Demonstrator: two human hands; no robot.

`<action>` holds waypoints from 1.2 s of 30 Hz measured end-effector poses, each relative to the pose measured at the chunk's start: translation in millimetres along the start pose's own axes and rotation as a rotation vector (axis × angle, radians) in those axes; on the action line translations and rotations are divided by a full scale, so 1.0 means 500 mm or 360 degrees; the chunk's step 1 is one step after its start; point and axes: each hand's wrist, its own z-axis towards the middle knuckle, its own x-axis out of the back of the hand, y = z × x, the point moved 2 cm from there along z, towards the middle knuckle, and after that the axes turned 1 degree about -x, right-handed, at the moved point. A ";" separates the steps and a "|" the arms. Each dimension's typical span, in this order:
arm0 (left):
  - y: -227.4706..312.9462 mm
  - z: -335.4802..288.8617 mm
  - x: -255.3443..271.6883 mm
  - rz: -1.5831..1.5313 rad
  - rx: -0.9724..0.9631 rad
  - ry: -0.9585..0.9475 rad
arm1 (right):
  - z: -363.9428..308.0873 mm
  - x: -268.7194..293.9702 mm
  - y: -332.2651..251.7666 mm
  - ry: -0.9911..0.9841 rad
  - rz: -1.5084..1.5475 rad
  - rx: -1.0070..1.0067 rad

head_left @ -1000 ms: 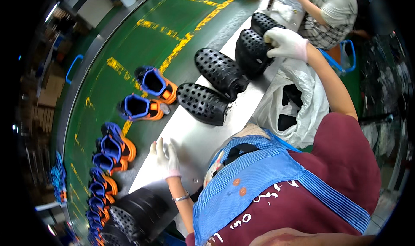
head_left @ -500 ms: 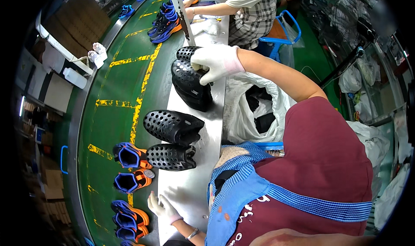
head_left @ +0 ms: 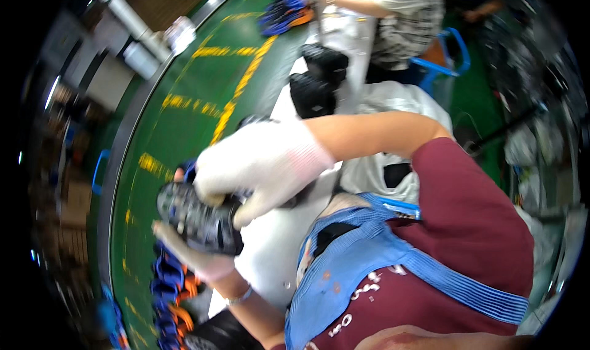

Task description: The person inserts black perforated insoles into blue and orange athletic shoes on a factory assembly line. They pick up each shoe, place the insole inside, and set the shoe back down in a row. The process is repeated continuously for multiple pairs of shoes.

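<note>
Both my white-gloved hands hold a black perforated plastic shoe last [head_left: 200,218] over the near edge of the green belt. My right hand [head_left: 264,162] is closed round its upper side. From below, my left hand [head_left: 193,255] cups it, its fingers along the last's near side. Motion blurs the fingers. Part of another black last [head_left: 255,120] shows behind my right hand, which hides most of it. Farther along the metal bench [head_left: 270,245] stand two more black lasts [head_left: 311,95]. Blue and orange shoes [head_left: 169,270] stand on the belt beside my left hand.
The green belt [head_left: 200,125] with yellow lines runs along the left. A white sack [head_left: 362,181] with black things inside is beside the bench. Past it, a co-worker in a checked top [head_left: 409,24] sits near a blue-framed stool [head_left: 455,55]. A black object [head_left: 218,333] lies at the bottom.
My right hand has come from the far lasts back toward me. My left hand, empty before, has risen, and both now hold a last. The view has swung, and the far lasts look shifted.
</note>
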 end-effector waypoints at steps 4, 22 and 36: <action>0.020 0.009 0.043 0.0015 -0.0097 0.0075 | 0.033 -0.058 0.010 0.0010 0.0252 -0.0273; -0.065 -0.005 0.224 -0.0007 -0.0212 0.0468 | 0.167 -0.175 0.074 -0.0455 -0.0391 -0.0255; -0.016 0.140 0.492 0.1976 -0.0495 0.0823 | 0.385 -0.288 0.196 -0.0969 -0.0634 -0.0298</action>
